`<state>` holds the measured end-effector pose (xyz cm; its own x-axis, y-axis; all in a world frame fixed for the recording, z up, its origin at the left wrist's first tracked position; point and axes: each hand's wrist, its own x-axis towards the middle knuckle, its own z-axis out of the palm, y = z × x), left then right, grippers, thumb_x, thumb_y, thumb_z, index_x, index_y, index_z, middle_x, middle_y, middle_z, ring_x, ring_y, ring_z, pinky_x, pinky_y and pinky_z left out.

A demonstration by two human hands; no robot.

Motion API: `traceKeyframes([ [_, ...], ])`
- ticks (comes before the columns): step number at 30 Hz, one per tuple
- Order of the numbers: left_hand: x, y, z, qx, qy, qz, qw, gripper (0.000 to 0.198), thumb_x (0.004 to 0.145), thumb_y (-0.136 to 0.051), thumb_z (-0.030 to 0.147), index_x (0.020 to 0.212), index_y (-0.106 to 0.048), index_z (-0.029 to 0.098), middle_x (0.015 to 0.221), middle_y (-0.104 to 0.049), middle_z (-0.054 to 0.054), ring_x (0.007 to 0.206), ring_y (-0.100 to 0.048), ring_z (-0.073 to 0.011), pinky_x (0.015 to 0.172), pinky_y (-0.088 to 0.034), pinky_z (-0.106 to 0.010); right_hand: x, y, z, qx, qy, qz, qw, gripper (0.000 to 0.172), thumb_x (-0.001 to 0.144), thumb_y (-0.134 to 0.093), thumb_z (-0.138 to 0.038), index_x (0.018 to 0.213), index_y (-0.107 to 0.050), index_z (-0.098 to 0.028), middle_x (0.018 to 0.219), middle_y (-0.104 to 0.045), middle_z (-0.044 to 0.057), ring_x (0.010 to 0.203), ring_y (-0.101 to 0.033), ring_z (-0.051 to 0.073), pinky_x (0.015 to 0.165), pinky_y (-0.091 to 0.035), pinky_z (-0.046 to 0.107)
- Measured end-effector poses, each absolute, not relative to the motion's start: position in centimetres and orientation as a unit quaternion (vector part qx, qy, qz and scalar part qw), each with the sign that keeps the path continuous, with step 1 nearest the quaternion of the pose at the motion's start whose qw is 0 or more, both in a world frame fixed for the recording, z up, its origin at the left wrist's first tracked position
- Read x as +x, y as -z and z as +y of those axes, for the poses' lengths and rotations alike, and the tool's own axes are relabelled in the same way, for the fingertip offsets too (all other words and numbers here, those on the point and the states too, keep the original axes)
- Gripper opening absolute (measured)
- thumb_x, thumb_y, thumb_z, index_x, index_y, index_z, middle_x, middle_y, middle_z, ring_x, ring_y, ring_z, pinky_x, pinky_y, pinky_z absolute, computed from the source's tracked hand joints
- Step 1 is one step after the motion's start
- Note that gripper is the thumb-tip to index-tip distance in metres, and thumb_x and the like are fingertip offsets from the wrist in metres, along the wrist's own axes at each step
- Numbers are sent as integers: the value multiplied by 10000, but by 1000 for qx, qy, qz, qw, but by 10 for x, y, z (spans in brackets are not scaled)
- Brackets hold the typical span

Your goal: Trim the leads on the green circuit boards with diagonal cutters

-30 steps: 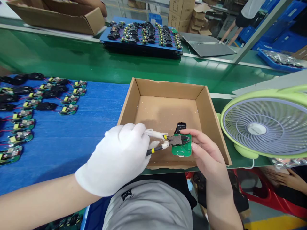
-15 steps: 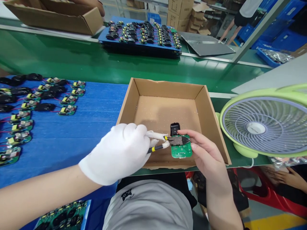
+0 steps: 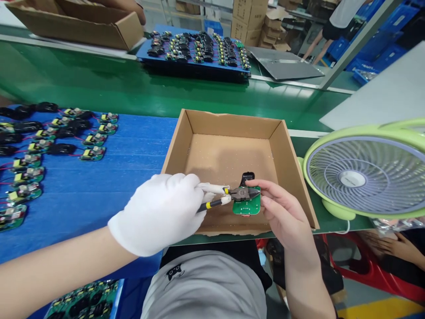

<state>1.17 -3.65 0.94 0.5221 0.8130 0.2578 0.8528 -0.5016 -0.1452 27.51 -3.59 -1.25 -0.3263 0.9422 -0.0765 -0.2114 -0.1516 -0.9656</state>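
My left hand (image 3: 162,212), in a white glove, is closed round the handles of small cutting pliers (image 3: 232,195). The plier jaws lie across the top of a small green circuit board (image 3: 247,206). My bare right hand (image 3: 282,212) pinches that board by its right edge, over the near part of an open cardboard box (image 3: 288,150). A black part (image 3: 247,178) hangs from the board's far side.
A blue mat (image 3: 99,177) on my left carries rows of circuit boards with black parts (image 3: 49,141). A green fan (image 3: 365,170) stands right of the box. Beyond a green belt (image 3: 99,84) lie a blue tray of boards (image 3: 199,48) and a cardboard box (image 3: 76,22).
The board and pliers have shifted slightly left and up in view, and the board is tilted flatter. The black part has swung a little to the right.
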Motion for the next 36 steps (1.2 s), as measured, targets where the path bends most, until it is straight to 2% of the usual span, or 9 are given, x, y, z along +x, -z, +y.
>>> traceKeyframes([
  [6,15,-9,-40,-862,50,-492,111,398,912,-456,213,736,-812,225,636,-664,-131,557,-661,-320,527,-306,-417,272,9,-37,-378,-650,-484,448,202,1095,-758,-343,1252,-884,-355,1060,-878,-10,1010,-832,147,993,-665,217],
  [10,18,-10,-39,-858,24,-501,106,436,926,-447,230,849,-876,228,660,-683,-125,570,-680,-326,531,-302,-413,273,12,-36,-361,-648,-487,462,199,1088,-798,-393,1268,-871,-351,1110,-883,-4,981,-836,137,993,-676,219],
  [13,21,-13,-38,-854,-5,-515,77,435,934,-469,260,946,-903,238,678,-685,-119,605,-692,-327,547,-328,-409,274,15,-35,-353,-643,-497,464,205,1109,-779,-399,1297,-852,-360,1163,-880,5,1061,-842,145,1016,-676,229],
  [16,23,-17,-38,-841,-36,-539,30,395,928,-510,302,949,-898,232,726,-710,-127,639,-695,-325,565,-368,-406,274,16,-36,-349,-641,-500,466,197,1111,-780,-400,1293,-843,-359,1181,-879,15,1107,-851,169,1005,-691,256],
  [21,28,-23,-41,-832,-56,-552,5,440,938,-489,286,1055,-913,256,757,-729,-119,650,-694,-326,575,-379,-407,270,14,-37,-340,-636,-491,489,173,1075,-830,-420,1223,-847,-332,1130,-885,21,995,-859,161,956,-705,259],
  [24,30,-25,-43,-827,-71,-557,2,429,939,-487,277,1016,-908,250,759,-728,-123,649,-697,-326,577,-377,-408,268,14,-36,-344,-629,-492,495,164,1059,-854,-420,1199,-844,-334,1112,-882,10,964,-844,135,908,-689,210],
  [29,29,-20,-47,-825,-47,-563,-6,384,912,-533,284,1002,-902,231,752,-708,-126,681,-711,-332,604,-438,-412,266,14,-35,-352,-596,-499,520,159,1025,-891,-423,1140,-833,-331,1070,-852,-2,893,-813,138,850,-701,239],
  [33,27,-14,-47,-826,-30,-563,7,386,904,-530,255,1025,-895,225,759,-726,-121,659,-716,-333,598,-448,-422,263,15,-37,-384,-535,-525,539,135,1023,-869,-346,1129,-794,-311,1072,-822,14,956,-813,170,847,-706,269],
  [36,22,-11,-45,-830,4,-555,46,389,915,-509,222,1005,-887,213,734,-728,-110,634,-713,-323,581,-431,-419,263,16,-39,-414,-496,-537,542,151,1028,-832,-298,1157,-753,-300,1131,-812,39,1097,-819,210,891,-709,299],
])
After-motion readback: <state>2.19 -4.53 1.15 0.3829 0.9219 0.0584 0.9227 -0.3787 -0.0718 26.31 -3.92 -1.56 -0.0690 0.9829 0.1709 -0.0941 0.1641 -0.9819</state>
